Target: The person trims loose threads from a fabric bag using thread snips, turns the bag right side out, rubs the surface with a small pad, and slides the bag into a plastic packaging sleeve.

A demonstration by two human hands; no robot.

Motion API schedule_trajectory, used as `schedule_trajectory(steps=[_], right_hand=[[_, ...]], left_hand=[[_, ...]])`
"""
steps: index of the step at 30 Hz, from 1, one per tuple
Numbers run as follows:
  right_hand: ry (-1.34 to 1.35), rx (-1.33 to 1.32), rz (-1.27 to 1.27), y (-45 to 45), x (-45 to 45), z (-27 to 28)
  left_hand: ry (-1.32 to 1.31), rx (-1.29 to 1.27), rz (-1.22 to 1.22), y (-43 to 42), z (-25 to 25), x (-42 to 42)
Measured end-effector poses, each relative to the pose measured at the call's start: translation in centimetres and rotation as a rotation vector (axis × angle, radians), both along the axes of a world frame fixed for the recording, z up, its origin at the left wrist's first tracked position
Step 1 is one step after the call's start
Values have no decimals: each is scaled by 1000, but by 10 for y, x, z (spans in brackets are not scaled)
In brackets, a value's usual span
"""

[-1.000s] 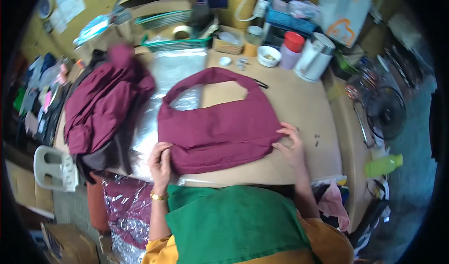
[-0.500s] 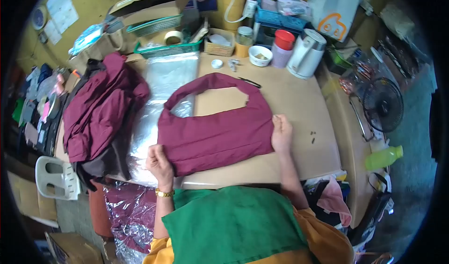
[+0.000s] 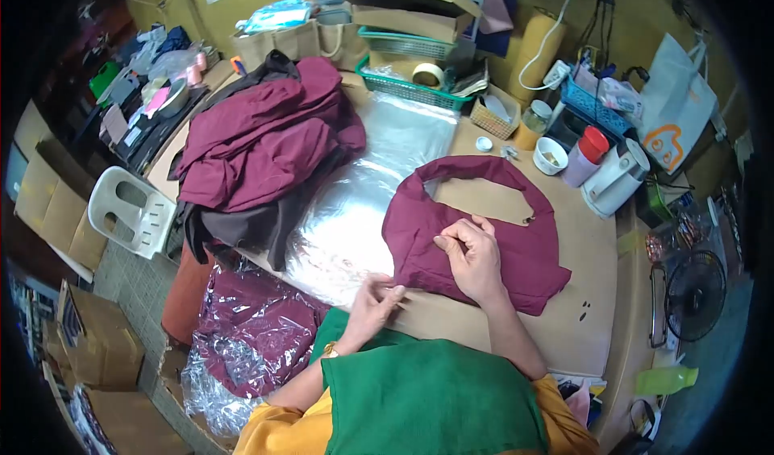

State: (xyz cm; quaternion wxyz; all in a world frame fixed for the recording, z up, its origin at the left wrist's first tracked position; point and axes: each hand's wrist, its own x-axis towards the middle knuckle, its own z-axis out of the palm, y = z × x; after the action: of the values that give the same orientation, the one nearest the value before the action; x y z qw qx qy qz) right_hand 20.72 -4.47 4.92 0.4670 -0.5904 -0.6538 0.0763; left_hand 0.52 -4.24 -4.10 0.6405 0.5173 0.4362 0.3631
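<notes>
A maroon fabric shoulder bag [image 3: 520, 257] lies on the table, its wide strap looped toward the back. My right hand [image 3: 472, 261] is over the middle of the bag, with thumb and fingers closed in a pinch; whatever is between them, if anything, is too small to make out. Beside the bag's lower left corner, at the table's front edge, is my left hand [image 3: 375, 306]. Its fingers are curved and a little apart from the thumb, with nothing visible held. Clear plastic sleeves [image 3: 355, 221] lie stacked to the left of the bag.
Maroon and dark cloth pieces [image 3: 266, 132] are heaped at the left. Plastic-wrapped maroon goods [image 3: 258, 326] sit below the table edge. Along the back stand a green basket [image 3: 411, 88], a white bowl [image 3: 550, 157] and a kettle [image 3: 617, 179]. A white chair [image 3: 133, 213] is at far left.
The view has turned left. My right hand has left the bag's right side and moved over its middle. My left hand has loosened at the left corner, and the bag's left side looks more creased.
</notes>
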Motion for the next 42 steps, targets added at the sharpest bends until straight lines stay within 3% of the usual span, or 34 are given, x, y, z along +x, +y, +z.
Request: schedule_trajectory(steps=[3,6,8,10,14,15,16,18,21,24,26,28,32,34,36,38,40,42], right_hand=[[-32,-55,-23,2,-6,-5],[-196,126,-78,6,-24,11],[-246,115,5,11,-11,6],[-277,68,-88,16,-2,8],[-218,49,-100,18,5,-1],[-216,44,-98,19,10,0],[-120,29,-141,21,18,1],[-24,12,-185,23,21,2],[-175,172,-68,22,3,2],[-200,166,-38,21,0,0],[-232,174,-63,20,6,-1],[-262,179,-99,17,10,-2],[-305,212,-101,15,10,-8],[-318,213,-126,16,10,-9],[-352,234,83,16,-4,-8],[-317,314,123,16,-19,-14],[-347,245,92,1,-13,-17],[-394,163,-45,-18,3,-11]], left_hand=[[-248,-172,-82,3,-8,11],[-346,-142,-91,11,-18,19],[-363,-71,-134,7,-15,20],[-361,33,-94,3,-10,19],[-338,195,-52,1,-2,9],[-446,219,-25,2,-9,6],[-534,39,-15,5,-20,-4],[-360,54,-46,8,-29,-16],[-256,29,-19,0,13,13],[-308,-61,-49,15,8,19],[-337,-4,-52,18,2,16],[-174,224,-89,14,1,8],[-76,211,-232,22,8,-19],[503,831,90,31,18,-31],[295,966,187,41,42,-14],[271,1055,86,46,64,3],[323,1009,-122,64,46,6],[275,932,22,63,36,10]])
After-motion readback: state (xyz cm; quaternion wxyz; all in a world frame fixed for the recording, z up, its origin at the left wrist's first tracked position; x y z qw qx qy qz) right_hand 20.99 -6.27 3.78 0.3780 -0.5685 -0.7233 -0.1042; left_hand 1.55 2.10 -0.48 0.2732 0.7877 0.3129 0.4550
